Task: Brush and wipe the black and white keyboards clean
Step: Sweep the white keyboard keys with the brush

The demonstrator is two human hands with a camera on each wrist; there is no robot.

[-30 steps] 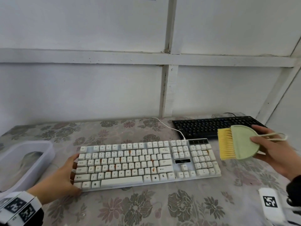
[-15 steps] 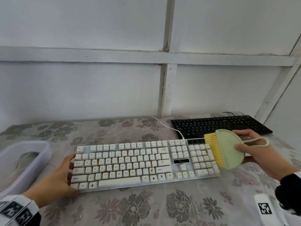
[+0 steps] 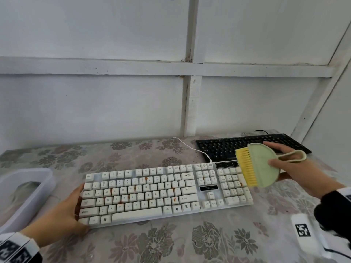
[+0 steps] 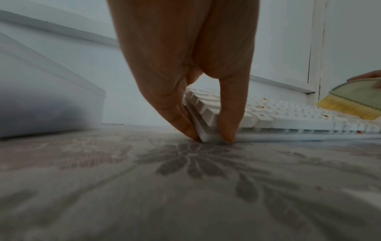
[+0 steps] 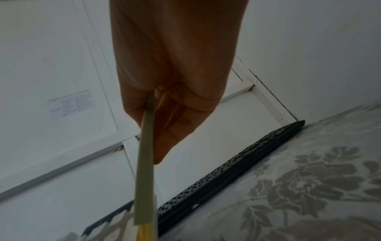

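White keyboard (image 3: 165,194), crumb-stained, is lying w/ long axis left-right across the floral table (image 3: 209,242), black keyboard (image 3: 224,147) behind-right. Left hand (image 3: 62,219) is pinching its left end, thumb & fingers straddling the corner. Right hand (image 3: 296,168) is gripping the green brush (image 3: 260,166), bristles hovering at the numpad end. Vs. earlier, brush is coming in leftward & lower.

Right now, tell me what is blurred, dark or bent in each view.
Head view: wall battens bow from the wide lens; white keyboard sharp. Left wrist view: tablecloth soft up close, left hand backlit, brush smeared. Right wrist view: right hand dark against the bright wall, brush edge blurred, black keyboard soft.
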